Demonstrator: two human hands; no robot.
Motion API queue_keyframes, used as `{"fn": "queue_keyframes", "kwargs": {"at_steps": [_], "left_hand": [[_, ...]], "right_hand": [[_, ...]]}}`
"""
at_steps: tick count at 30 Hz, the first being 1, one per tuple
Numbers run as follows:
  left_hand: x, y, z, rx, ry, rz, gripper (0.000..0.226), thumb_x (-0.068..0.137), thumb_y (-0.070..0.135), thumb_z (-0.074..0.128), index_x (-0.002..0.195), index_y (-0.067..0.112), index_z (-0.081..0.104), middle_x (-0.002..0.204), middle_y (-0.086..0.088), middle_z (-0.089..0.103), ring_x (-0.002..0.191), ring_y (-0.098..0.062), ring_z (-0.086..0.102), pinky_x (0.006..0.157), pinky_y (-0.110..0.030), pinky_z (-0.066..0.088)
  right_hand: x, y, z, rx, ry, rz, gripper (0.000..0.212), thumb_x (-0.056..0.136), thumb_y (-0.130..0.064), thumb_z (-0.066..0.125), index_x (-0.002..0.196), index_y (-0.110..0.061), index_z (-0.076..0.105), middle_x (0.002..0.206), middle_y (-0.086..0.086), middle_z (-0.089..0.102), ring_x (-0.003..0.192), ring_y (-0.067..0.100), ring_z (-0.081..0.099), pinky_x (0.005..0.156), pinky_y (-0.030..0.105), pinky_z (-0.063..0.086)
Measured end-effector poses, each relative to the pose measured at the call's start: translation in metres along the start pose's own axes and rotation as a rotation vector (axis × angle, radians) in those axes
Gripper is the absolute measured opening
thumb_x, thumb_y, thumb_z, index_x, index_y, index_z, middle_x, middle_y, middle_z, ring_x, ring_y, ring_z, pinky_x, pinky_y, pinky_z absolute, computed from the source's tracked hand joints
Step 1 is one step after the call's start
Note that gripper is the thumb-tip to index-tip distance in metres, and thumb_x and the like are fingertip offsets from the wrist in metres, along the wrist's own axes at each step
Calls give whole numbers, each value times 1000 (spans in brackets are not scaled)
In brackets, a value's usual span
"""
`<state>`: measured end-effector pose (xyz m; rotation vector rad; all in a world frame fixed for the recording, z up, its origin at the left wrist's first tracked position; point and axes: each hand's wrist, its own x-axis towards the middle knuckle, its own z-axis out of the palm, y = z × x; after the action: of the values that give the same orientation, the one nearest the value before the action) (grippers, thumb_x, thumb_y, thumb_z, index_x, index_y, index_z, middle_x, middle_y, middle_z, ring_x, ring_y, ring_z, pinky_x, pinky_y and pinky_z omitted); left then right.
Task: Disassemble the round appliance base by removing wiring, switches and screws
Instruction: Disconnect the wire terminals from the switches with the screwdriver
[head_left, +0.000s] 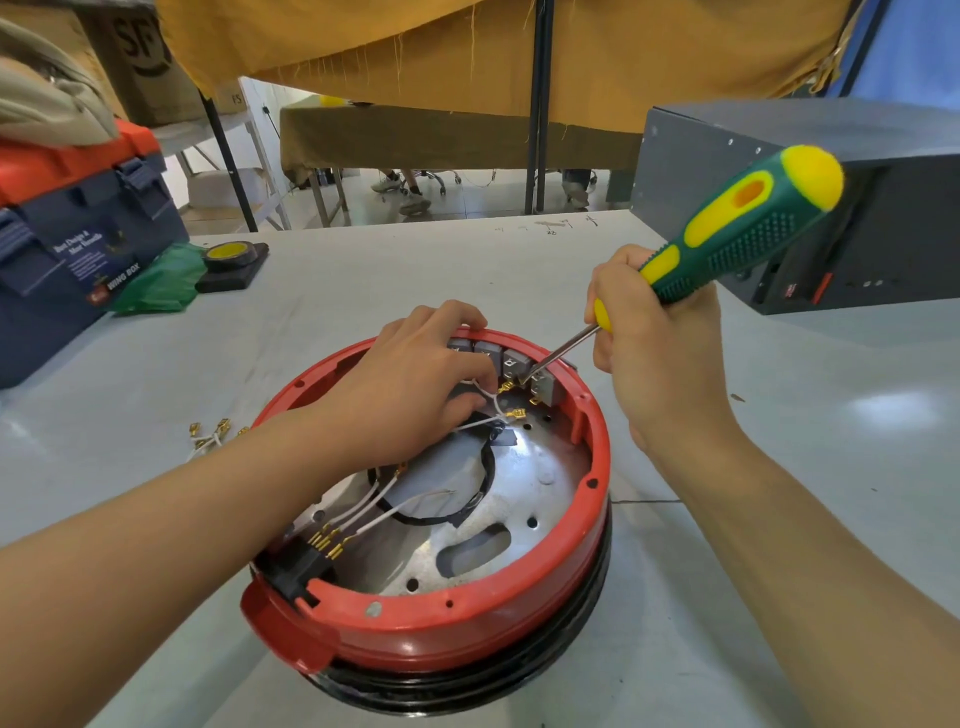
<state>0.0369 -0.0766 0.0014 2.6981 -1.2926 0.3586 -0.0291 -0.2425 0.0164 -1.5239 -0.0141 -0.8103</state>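
Prying at the switches (524, 366) along the far wall of the base (441, 629), which is sitting on the table (779, 467), I am curling my right hand (660, 358) around the screwdriver (727, 239), tip between two switches. My left hand (415, 384) is pinching a white wire (488, 397) beside them. Wires seem limp and thin, so gripping their brass terminals looks safest; the base appears rigid.

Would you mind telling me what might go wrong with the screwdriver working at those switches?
The screwdriver tip sits between grey switches close to the left hand's fingers; a slip could jab them. Prying might crack a switch or the red base rim. The loose white wires could snag.
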Motion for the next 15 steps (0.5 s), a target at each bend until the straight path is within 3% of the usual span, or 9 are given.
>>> {"fn": "queue_keyframes", "kwargs": {"at_steps": [5,15], "left_hand": [[1,0,0,5,-10,-6,21,91,37,54,107,30,65,142,1,33,121,-20,36,100,-35,32],[1,2,-1,-4,-8,-20,19,90,35,55,105,29,67,141,0,35,119,-21,38,100,-36,32]], "right_hand": [[-1,-1,1,-8,30,8,29,70,-16,48,46,-20,33,45,-6,31,40,7,26,39,15,25],[-3,-7,2,-70,63,35,22,70,-21,47,54,-11,36,42,-9,29,39,7,28,38,14,26]]}}
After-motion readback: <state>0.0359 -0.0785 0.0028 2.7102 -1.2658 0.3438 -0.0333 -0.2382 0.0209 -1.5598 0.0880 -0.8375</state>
